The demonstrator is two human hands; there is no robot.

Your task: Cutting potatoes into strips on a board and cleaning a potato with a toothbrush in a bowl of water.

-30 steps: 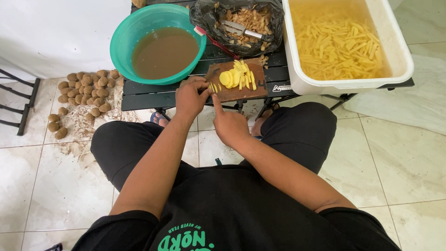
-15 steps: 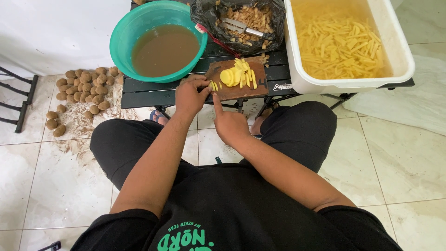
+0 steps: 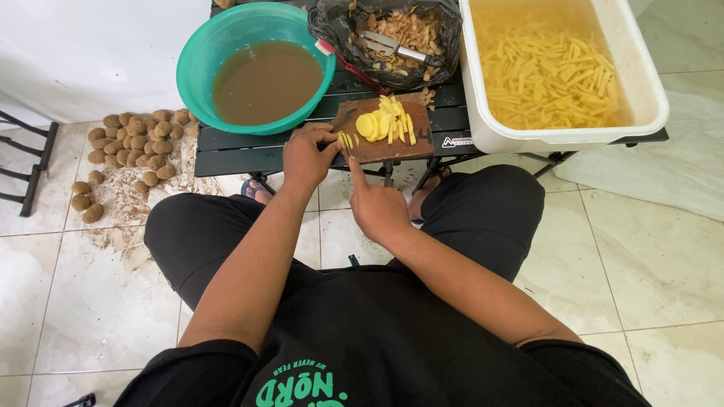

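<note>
The left hand (image 3: pixel 305 160) pins yellow potato strips (image 3: pixel 347 140) on the brown wooden cutting board (image 3: pixel 377 149); the right hand (image 3: pixel 377 207), fingers clenched around a knife, could nick the nearby fingertips.

A teal basin (image 3: pixel 197 56) of murky brown water sat at the left end of the black slatted bench (image 3: pixel 241 147), with a black bag of peelings (image 3: pixel 407 34) beside it and a white tub (image 3: pixel 641 71) of cut yellow sticks in water to the right. On the tiled floor (image 3: pixel 98 301) left of the bench lay a heap of unpeeled brown potatoes (image 3: pixel 136 136) amid scattered dirt.
</note>
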